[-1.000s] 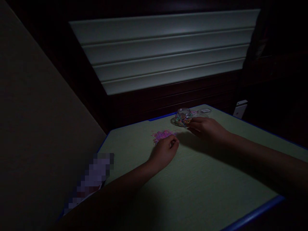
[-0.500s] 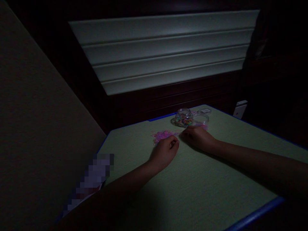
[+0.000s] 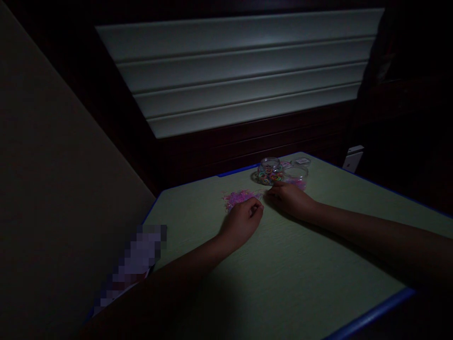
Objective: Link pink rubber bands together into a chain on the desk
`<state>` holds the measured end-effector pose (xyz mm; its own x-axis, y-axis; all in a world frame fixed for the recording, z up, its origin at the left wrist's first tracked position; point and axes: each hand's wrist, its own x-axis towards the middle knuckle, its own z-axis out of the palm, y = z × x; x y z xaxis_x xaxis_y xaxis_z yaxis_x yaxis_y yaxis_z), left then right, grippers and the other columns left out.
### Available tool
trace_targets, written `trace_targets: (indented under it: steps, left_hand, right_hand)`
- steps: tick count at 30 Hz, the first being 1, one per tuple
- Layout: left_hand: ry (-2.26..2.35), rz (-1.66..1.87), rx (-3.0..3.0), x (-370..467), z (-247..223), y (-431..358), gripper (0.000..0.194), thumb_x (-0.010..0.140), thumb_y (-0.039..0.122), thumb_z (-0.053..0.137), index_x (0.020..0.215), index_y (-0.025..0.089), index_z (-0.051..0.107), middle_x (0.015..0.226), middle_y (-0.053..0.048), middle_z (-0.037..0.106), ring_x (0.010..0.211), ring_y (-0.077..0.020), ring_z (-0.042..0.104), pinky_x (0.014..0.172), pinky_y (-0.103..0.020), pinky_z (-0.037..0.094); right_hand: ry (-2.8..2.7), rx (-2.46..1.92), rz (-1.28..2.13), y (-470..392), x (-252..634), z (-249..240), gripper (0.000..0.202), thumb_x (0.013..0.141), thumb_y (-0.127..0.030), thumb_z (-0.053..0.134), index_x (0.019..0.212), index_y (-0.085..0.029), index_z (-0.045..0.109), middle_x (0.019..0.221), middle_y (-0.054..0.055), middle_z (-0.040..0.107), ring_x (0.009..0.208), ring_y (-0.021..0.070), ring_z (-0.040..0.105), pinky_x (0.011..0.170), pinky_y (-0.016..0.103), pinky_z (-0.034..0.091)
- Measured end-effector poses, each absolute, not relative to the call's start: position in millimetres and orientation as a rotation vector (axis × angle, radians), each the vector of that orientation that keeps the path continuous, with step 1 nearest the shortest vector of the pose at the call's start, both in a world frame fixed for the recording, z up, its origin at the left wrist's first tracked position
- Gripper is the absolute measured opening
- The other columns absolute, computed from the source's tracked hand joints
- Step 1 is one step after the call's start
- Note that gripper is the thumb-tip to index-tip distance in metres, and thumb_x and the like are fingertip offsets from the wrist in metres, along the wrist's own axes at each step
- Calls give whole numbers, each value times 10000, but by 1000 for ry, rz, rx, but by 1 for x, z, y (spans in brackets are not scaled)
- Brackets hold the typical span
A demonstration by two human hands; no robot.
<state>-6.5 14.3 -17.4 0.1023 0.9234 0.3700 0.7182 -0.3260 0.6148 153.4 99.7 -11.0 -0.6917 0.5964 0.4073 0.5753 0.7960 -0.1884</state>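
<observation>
The pink pile [image 3: 238, 197] lies toward the tabletop's [image 3: 300, 255] far edge, probably for easy reach; left hand [image 3: 243, 221] and right hand [image 3: 292, 200] have curled fingers, pinch indiscernible.

Over there the green table [image 3: 300, 264], edged in blue, carries a loose pile of pink-purple bands [image 3: 238, 199]; toward its far corner stand an open clear jar [image 3: 270, 165] of multicoloured rings [image 3: 269, 176], a second clear jar [image 3: 298, 173], pinkish low down, and a labelled clear lid [image 3: 302, 161].
</observation>
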Motion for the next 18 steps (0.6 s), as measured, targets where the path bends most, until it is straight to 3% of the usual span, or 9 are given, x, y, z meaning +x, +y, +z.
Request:
trace_targets:
  steps: [18]
  left_hand:
    - [1615, 1068, 2109, -7, -18, 14, 233, 798, 338, 370, 758, 172, 528, 612, 14, 544, 554, -97, 496, 514, -203, 348]
  right_hand:
    - [-2570, -965, -105, 102, 151, -11, 232, 810, -196, 366, 750, -107, 572, 796, 89, 574, 663, 126, 522, 588, 213, 313]
